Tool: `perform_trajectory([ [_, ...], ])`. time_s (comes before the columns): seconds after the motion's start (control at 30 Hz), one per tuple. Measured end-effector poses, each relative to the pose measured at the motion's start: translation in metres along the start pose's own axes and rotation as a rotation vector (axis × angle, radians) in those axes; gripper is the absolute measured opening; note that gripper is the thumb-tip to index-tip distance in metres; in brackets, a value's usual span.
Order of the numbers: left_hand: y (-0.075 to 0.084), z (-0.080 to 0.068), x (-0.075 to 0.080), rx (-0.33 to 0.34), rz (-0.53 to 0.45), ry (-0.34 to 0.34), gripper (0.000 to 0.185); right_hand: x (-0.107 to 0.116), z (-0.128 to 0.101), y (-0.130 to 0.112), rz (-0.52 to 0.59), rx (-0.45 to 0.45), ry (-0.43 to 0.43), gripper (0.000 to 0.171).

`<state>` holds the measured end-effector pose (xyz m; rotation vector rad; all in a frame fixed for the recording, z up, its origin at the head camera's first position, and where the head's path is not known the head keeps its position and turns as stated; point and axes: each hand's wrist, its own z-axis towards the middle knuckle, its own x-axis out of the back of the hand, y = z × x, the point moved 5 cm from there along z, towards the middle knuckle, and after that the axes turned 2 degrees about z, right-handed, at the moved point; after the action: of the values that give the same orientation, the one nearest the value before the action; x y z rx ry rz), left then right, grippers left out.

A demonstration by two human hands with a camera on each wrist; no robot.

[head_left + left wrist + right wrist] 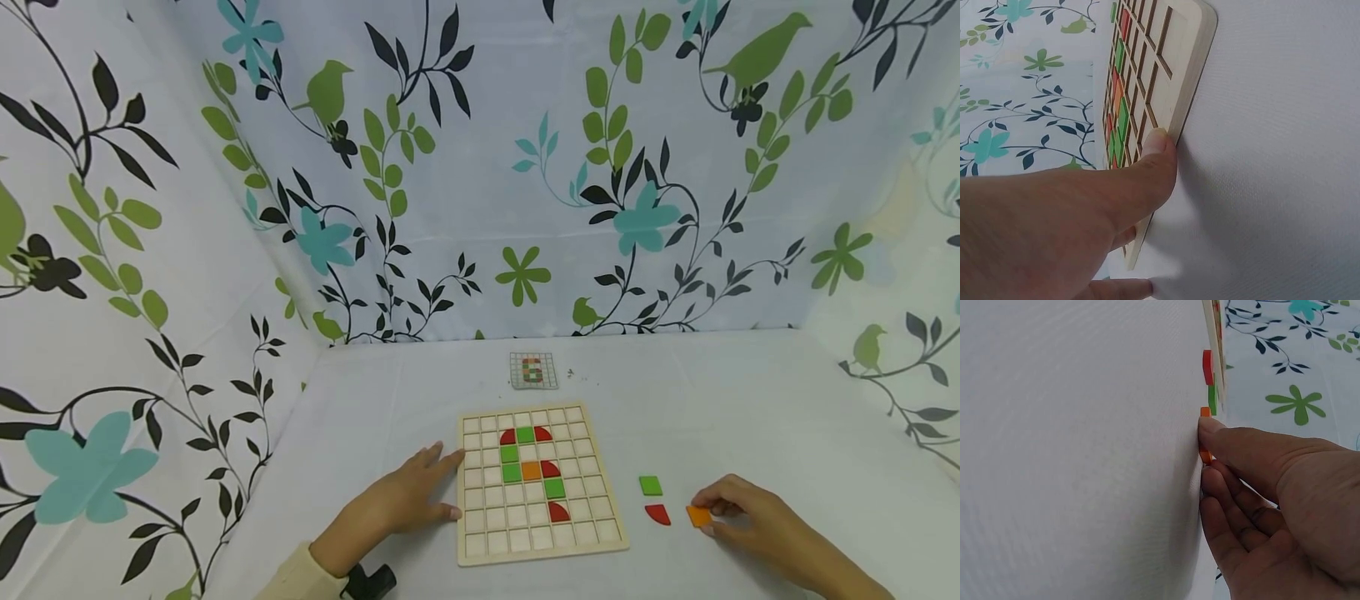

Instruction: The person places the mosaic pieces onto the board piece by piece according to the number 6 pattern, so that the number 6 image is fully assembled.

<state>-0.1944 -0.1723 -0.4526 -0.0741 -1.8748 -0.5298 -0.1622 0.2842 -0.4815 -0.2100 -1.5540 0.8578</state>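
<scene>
A square wooden grid board [542,555] lies on the white table, with several red, green and orange tiles set in its upper and middle cells. My left hand [397,498] rests at the board's left side, fingers spread; in the left wrist view its thumb [1157,142] presses on the frame. Right of the board, my right hand [765,527] pinches an orange square tile [698,517] between thumb and fingers, right at the tabletop. Nearest to it lie a red quarter-circle tile [657,514] and a green square tile [650,486].
Behind the board lies a small card [533,371] printed with a grid and a coloured tile pattern. A curtain [450,183] with leaves, birds and flowers hangs at the back and sides. A black device [369,583] sits by the left wrist.
</scene>
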Motion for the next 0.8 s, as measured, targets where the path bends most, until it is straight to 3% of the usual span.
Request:
perform_trajectory([
  [0.37, -0.003, 0.004, -0.004, 0.021, 0.000, -0.009, 0.086, -0.001, 0.001, -0.001, 0.006, 0.015, 0.011, 0.024],
  [0.6, -0.003, 0.003, -0.004, 0.021, 0.008, -0.001, 0.085, -0.003, 0.002, -0.006, -0.020, 0.088, 0.070, 0.023],
  [0.8, -0.004, 0.005, -0.005, 0.032, 0.014, -0.010, 0.085, -0.003, 0.011, -0.017, -0.025, -0.011, 0.074, 0.022],
])
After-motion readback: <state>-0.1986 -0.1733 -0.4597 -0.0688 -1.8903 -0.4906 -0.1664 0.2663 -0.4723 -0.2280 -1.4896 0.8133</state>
